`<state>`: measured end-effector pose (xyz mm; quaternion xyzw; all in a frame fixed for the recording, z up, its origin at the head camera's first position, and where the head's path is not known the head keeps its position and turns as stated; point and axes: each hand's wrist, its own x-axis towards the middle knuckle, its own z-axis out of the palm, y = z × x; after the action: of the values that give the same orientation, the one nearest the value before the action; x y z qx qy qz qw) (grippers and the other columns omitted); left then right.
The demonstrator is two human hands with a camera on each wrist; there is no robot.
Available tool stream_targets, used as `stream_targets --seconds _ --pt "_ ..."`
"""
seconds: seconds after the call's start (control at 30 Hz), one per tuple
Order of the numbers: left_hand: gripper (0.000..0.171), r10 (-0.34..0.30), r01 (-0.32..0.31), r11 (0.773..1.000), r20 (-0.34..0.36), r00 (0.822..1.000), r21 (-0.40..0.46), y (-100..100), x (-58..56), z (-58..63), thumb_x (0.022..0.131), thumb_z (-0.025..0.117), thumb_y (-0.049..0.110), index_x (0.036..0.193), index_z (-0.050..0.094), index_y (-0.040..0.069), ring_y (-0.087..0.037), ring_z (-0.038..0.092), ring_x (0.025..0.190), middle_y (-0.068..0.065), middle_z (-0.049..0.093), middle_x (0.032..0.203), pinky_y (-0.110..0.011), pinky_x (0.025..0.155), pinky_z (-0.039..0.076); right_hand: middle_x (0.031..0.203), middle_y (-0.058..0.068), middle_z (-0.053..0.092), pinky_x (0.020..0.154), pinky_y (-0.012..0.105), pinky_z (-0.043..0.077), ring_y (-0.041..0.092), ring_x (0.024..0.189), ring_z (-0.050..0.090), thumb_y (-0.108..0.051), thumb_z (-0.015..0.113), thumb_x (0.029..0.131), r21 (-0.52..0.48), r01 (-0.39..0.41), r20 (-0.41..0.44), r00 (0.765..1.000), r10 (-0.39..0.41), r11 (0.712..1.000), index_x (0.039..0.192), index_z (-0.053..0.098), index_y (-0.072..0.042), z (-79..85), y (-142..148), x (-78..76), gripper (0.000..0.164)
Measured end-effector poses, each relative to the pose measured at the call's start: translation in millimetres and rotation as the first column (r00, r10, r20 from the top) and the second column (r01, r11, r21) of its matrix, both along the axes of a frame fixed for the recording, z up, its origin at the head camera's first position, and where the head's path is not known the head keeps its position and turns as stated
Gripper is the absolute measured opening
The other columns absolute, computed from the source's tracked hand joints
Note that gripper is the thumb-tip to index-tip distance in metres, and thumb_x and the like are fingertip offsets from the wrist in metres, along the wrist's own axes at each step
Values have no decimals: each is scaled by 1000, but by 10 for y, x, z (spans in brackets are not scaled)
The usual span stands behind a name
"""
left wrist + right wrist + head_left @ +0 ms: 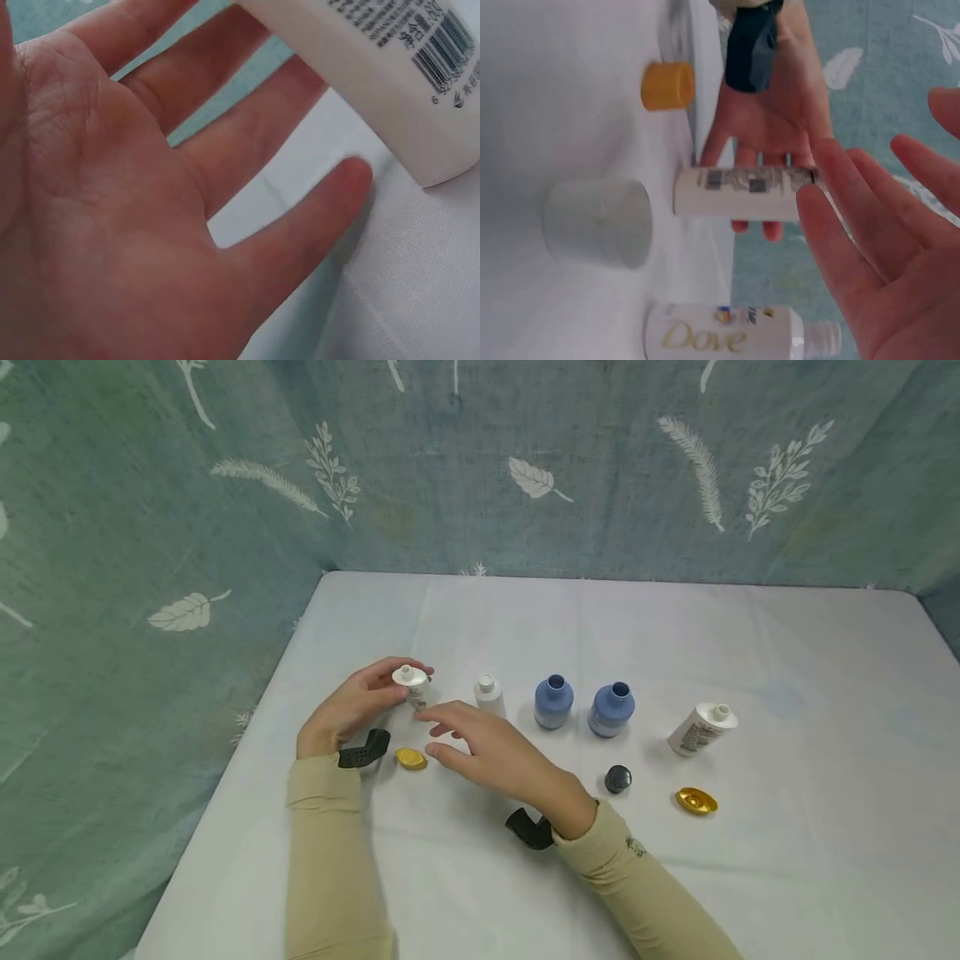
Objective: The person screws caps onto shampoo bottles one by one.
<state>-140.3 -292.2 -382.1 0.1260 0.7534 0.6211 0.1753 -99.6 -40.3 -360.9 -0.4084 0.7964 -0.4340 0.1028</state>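
My left hand (pixel 348 706) grips a white bottle (pixel 420 696) with a bare neck, at the left of the table. In the left wrist view, print and a barcode show on this bottle (pixel 397 82), with the fingers reaching behind it. My right hand (pixel 498 752) hovers just right of it, fingers loosely extended and holding nothing. Below the hands lies a gold cap (pixel 411 758). Just behind the right hand stands a white Dove bottle (pixel 720 331), capless too. A translucent white cup-like cap (pixel 600 223) shows in the right wrist view.
Two blue capless bottles (pixel 553 703) stand right of the white ones. Farther right are another white bottle (pixel 701 730), a black cap (pixel 618 778) and an upturned gold cap (pixel 697 801). A patterned green cloth (pixel 480 468) borders the white table (pixel 825 710).
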Motion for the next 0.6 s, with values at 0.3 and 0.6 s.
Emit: stream_targets --seconds 0.3,0.6 --pt "34 66 -66 998 19 998 -15 6 18 20 87 59 16 119 51 9 -24 49 104 -12 54 118 -40 93 35 127 -6 44 83 25 42 8 104 52 -26 54 89 42 23 31 999 -24 999 132 41 -18 -84 -114 44 46" --pt "32 39 -40 998 37 999 47 25 21 40 88 57 14 118 51 6 -26 49 104 -13 54 118 -48 94 31 124 4 47 79 23 43 10 101 53 -28 59 85 147 27 81 996 -39 989 132 41 -15 -199 -301 -37 52"
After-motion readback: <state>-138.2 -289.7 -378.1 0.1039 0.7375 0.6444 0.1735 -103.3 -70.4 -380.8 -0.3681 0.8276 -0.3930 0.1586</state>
